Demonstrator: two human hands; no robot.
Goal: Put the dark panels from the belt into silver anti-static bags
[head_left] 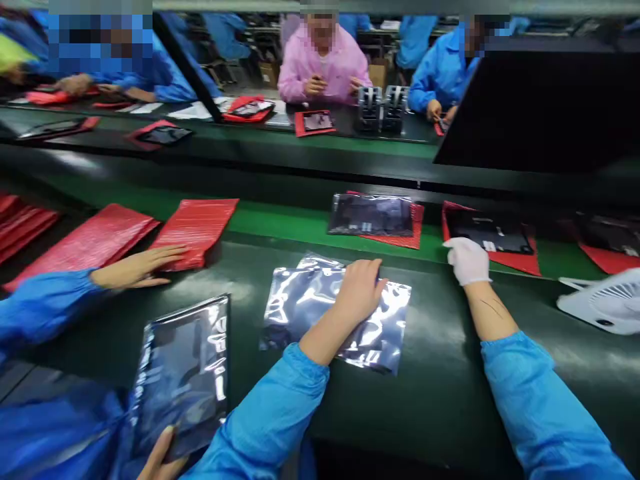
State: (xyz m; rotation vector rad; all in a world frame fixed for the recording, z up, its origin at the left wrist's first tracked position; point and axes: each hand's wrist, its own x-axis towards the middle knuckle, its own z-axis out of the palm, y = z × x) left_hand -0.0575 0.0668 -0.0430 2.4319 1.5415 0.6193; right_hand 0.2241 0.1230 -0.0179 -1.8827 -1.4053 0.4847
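Note:
My left hand [357,293], bare, lies over the shiny silver plastic bags [300,303] on the dark bench. Its thumb stands apart from the fingers, and the fingertips bend toward the bags' far edge. Further right, my right hand [469,260] wears a white glove. Its curled fingers are at the near left corner of a red bubble-wrap bag [520,262] with a black tablet-like panel [493,230] lying on it. The exact grip is partly hidden by the glove. Beyond my left hand, another dark panel in clear film [373,215] rests on red bubble wrap.
At left, a co-worker's hand [140,267] touches red bubble-wrap bags [195,230]; their other hand [163,457] holds a film-wrapped panel [183,373]. A white fan-like device [605,303] stands right. A dark board [545,107] overhangs. People work across the line.

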